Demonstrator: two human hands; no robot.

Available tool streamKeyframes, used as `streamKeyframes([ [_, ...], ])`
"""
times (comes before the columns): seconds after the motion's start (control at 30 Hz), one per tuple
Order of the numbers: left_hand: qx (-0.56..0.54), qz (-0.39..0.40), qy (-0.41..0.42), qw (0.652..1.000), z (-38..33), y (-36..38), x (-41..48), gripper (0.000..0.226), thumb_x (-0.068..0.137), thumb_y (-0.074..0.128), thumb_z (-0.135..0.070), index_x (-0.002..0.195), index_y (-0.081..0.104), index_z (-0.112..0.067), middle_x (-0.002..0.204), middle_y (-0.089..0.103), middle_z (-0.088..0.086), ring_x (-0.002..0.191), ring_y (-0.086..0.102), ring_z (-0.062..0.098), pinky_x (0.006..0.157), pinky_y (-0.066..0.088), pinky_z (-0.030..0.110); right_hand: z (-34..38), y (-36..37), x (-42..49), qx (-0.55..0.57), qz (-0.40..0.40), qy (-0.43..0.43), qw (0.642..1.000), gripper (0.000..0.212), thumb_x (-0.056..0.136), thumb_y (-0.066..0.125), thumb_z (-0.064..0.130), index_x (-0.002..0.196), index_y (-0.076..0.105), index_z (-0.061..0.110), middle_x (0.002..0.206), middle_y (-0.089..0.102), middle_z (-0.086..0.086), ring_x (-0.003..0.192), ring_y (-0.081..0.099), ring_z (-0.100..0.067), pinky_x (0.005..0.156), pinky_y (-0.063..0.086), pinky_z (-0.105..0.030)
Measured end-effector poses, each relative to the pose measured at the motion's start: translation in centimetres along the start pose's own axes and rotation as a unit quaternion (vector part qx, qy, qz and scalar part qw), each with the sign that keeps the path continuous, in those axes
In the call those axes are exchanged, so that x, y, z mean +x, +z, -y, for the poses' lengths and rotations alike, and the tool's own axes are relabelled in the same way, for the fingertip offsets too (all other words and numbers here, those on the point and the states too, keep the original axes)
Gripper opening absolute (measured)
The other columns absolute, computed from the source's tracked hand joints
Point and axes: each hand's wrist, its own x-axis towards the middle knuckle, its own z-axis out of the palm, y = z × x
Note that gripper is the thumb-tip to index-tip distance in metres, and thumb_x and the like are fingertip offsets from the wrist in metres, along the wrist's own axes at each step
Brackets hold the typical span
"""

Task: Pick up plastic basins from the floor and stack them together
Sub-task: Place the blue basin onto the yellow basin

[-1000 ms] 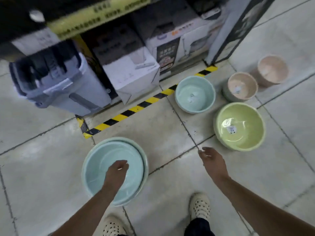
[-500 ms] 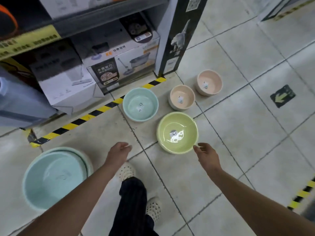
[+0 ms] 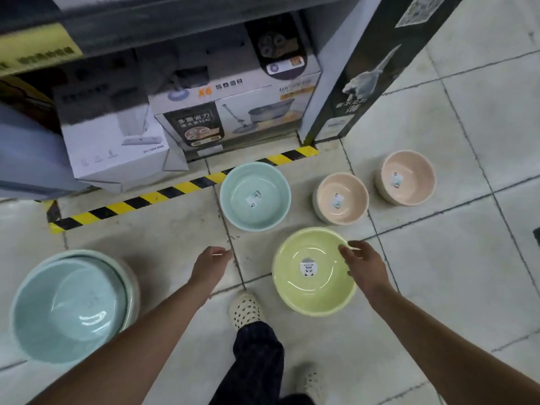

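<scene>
Green basin (image 3: 304, 293): round, glossy plastic; right hand (image 3: 366, 267) over rim.

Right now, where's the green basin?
In the head view, the green basin sits on the floor right of centre, by the right hand, nearer than the small blue basin and the left pink basin.

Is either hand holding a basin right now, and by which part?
Nothing is held. The left hand is empty; the right hand spreads over the green basin's right rim, with no grip closed yet.
</scene>
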Motion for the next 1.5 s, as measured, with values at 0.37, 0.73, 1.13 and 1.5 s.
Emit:
streamKeyframes([
  [0.37, -0.121, -0.075, -0.045, 0.989, 0.5, 5.2, 17.4, 0.059, 0.086, 0.069, -0.036, 0.131, 0.047, -0.006, 0.092, 0.062, 0.009, 0.084, 0.058, 0.025, 0.092, 0.051, 0.044, 3.8, 10.3, 20.3, -0.075, 0.060, -0.061, 0.993, 0.048, 0.085, 0.061, 0.037, 0.128, 0.055, 0.016, 0.105, 0.071, -0.009, 0.085, 0.068, -0.025, 0.078, 0.059, -0.042],
  [0.73, -0.215, -0.115, 0.027, 0.969, 4.4, 11.5, 32.3, 0.033, 0.075, 0.070, -0.003, 0.103, 0.058, -0.016, 0.105, 0.064, 0.017, 0.089, 0.062, 0.030, 0.081, 0.056, 0.051, 1.2, 21.7, 34.5, -0.040, 0.178, -0.016, 0.983, 0.063, 0.084, 0.070, 0.038, 0.138, 0.045, 0.014, 0.127, 0.061, -0.011, 0.097, 0.067, -0.026, 0.081, 0.059, -0.041],
  [1.13, -0.268, -0.135, 0.102, 0.948, 2.4, 12.5, 20.7, 0.037, 0.081, 0.058, 0.001, 0.111, 0.059, -0.021, 0.096, 0.066, 0.003, 0.085, 0.062, 0.025, 0.072, 0.053, 0.040, 3.5, 13.1, 26.0, -0.108, 0.116, -0.127, 0.979, 0.034, 0.084, 0.053, 0.015, 0.116, 0.055, 0.024, 0.088, 0.062, -0.002, 0.060, 0.056, -0.017, 0.044, 0.042, -0.021],
  [1.5, -0.144, -0.088, 0.022, 0.985, 5.8, 20.5, 8.2, 0.046, 0.084, 0.063, -0.006, 0.126, 0.056, -0.020, 0.097, 0.066, 0.000, 0.096, 0.063, 0.027, 0.080, 0.050, 0.033, -7.1, -1.0, 17.3, -0.142, 0.108, -0.091, 0.980, 0.066, 0.069, 0.052, 0.031, 0.134, 0.047, 0.025, 0.083, 0.064, 0.002, 0.064, 0.065, -0.026, 0.049, 0.054, -0.033],
])
